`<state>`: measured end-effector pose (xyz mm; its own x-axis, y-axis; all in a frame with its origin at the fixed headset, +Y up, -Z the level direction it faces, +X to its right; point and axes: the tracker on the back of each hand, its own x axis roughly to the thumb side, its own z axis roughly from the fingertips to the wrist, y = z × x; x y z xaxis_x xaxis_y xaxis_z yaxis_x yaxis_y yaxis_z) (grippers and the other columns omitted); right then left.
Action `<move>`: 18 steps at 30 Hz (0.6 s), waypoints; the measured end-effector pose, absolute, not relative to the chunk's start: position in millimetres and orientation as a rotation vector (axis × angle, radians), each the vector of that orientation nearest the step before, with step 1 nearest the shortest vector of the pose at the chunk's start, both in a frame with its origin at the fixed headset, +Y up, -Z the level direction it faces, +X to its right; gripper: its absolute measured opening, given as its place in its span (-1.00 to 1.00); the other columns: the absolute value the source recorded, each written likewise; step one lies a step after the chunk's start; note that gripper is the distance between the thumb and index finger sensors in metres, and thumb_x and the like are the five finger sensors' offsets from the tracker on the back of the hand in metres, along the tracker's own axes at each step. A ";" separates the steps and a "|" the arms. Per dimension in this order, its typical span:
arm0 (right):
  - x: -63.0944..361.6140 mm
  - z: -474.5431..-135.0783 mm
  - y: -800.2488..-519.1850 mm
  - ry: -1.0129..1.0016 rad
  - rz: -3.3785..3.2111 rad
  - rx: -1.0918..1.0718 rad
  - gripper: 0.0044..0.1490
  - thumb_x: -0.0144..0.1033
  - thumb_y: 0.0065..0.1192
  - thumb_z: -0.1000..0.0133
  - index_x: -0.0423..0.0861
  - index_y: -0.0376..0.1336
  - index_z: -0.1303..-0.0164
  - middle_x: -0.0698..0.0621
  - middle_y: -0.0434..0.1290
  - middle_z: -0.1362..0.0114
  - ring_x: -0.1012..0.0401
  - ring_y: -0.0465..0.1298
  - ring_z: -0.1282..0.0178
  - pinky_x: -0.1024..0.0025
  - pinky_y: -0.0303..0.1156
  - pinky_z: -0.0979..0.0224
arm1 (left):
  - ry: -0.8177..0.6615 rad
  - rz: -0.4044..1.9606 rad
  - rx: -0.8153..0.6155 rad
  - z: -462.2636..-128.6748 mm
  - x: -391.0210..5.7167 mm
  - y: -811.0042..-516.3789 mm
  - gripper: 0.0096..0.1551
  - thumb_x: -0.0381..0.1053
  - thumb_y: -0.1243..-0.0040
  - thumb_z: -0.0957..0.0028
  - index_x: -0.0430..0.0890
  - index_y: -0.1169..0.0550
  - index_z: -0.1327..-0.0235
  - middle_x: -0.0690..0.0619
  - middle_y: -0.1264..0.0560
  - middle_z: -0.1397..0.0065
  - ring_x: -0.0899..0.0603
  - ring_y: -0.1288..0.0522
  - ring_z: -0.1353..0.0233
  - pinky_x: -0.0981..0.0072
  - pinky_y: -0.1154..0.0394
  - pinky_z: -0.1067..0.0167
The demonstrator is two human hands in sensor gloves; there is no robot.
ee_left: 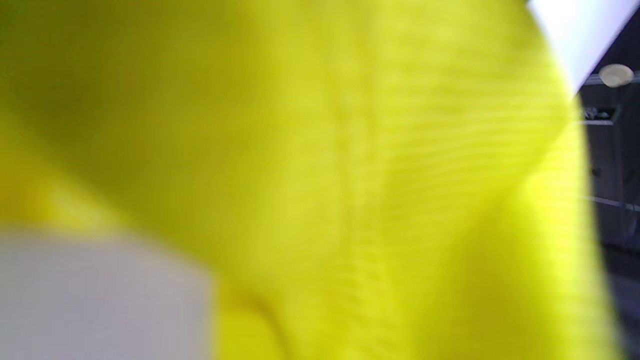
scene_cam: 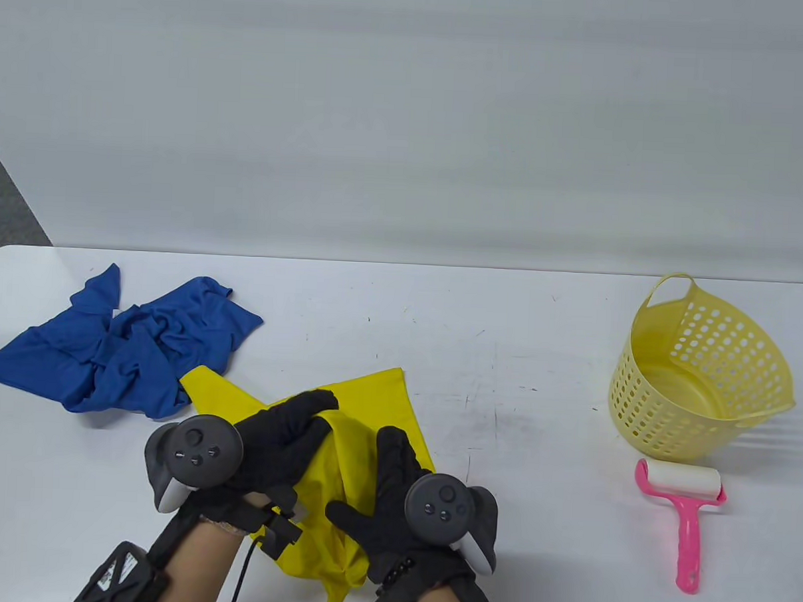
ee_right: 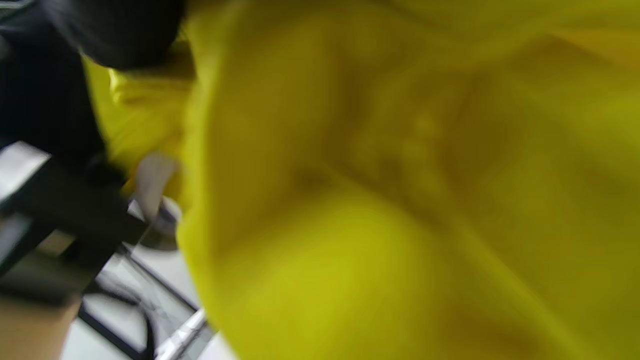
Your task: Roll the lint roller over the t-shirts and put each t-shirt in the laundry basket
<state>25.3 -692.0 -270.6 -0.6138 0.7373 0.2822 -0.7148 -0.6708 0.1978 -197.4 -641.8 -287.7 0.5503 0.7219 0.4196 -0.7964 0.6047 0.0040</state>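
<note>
yellow t-shirt (near edge), bare table beyond

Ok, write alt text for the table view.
Two gloved hands, left hand and right hand, handle a yellow t-shirt on a white table. A crumpled blue t-shirt lies left; an empty yellow laundry basket and pink lint roller sit right.

soft matt cloth yellow t-shirt, glossy perforated plastic laundry basket, scuffed white table.
</note>
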 end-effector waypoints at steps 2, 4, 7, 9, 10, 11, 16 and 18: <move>25.3 -285.1 -689.9 0.096 2.355 0.419 -0.19 -0.03 0.14 -0.07 -0.14 0.02 -0.45 -0.31 0.27 -0.51 -0.30 0.35 -0.39 -0.42 0.12 -0.33 | -0.393 0.947 0.195 -288.9 -202.7 -652.9 -0.54 0.22 -0.24 -0.16 0.09 -0.54 -0.26 0.10 -0.72 0.10 0.05 -0.71 0.32 -0.03 -0.62 -0.02; 38.1 -292.5 -696.7 0.111 2.355 0.373 -0.30 -0.08 0.06 -0.12 -0.13 0.08 -0.41 -0.27 0.31 -0.49 -0.26 0.39 -0.38 -0.37 0.16 -0.34 | -0.401 0.882 0.192 -290.3 -213.1 -653.8 -0.53 0.24 -0.28 -0.13 0.09 -0.57 -0.23 0.10 -0.73 0.15 0.05 -0.69 0.36 -0.02 -0.62 0.01; 56.6 -294.9 -719.6 0.036 2.168 0.261 -0.43 -0.16 0.18 -0.05 -0.18 0.32 -0.20 -0.24 0.57 -0.23 -0.21 0.57 -0.16 -0.31 0.29 -0.25 | -0.450 0.764 0.166 -290.8 -222.6 -653.0 -0.52 0.26 -0.32 -0.07 0.11 -0.60 -0.20 0.10 -0.74 0.18 0.05 -0.69 0.39 -0.02 -0.63 0.04; 67.5 -295.4 -726.1 0.209 2.036 0.324 -0.43 -0.16 0.16 -0.09 -0.20 0.30 -0.21 -0.21 0.60 -0.16 -0.17 0.60 -0.11 -0.26 0.32 -0.26 | -0.465 0.656 0.175 -292.5 -220.9 -654.6 -0.50 0.26 -0.34 -0.06 0.11 -0.60 -0.20 0.09 -0.74 0.18 0.03 -0.69 0.39 -0.03 -0.62 0.04; 70.4 -295.1 -725.4 0.243 1.994 0.340 -0.43 -0.15 0.14 -0.11 -0.23 0.28 -0.21 -0.17 0.62 -0.10 -0.13 0.63 -0.05 -0.22 0.35 -0.25 | -0.463 0.588 0.196 -293.1 -219.3 -655.2 -0.49 0.27 -0.34 -0.05 0.12 -0.59 -0.22 0.10 -0.74 0.16 0.03 -0.69 0.37 -0.04 -0.61 0.02; 72.9 -294.4 -724.1 0.254 1.946 0.351 -0.43 -0.13 0.13 -0.12 -0.23 0.28 -0.21 -0.11 0.65 -0.03 -0.07 0.67 0.03 -0.16 0.41 -0.22 | -0.449 0.521 0.222 -293.2 -217.8 -656.2 -0.46 0.28 -0.32 -0.05 0.12 -0.56 -0.25 0.10 -0.72 0.11 0.02 -0.69 0.32 -0.05 -0.60 -0.03; 93.5 -292.9 -714.5 0.137 1.419 0.254 -0.42 -0.09 0.09 -0.13 -0.23 0.30 -0.17 -0.01 0.68 0.18 0.09 0.73 0.31 0.03 0.57 -0.05 | -0.327 0.461 0.347 -288.9 -210.7 -660.4 -0.22 0.29 -0.22 -0.11 0.14 -0.22 -0.55 0.02 -0.40 -0.54 -0.16 -0.51 -0.44 -0.29 -0.31 -0.44; 105.2 -295.1 -716.7 0.106 1.214 0.214 -0.42 -0.07 0.08 -0.13 -0.22 0.30 -0.17 0.01 0.68 0.19 0.11 0.73 0.33 0.05 0.58 -0.03 | -0.427 0.599 0.284 -288.5 -207.0 -661.2 -0.21 0.34 -0.17 -0.09 0.14 -0.23 -0.55 0.02 -0.40 -0.54 -0.17 -0.50 -0.45 -0.30 -0.29 -0.45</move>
<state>105.2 -716.7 -295.1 0.3471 0.9373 0.0331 -0.9173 0.3319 0.2200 -207.0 -661.2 -288.5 0.7429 0.4815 0.4651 -0.5968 0.7911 0.1343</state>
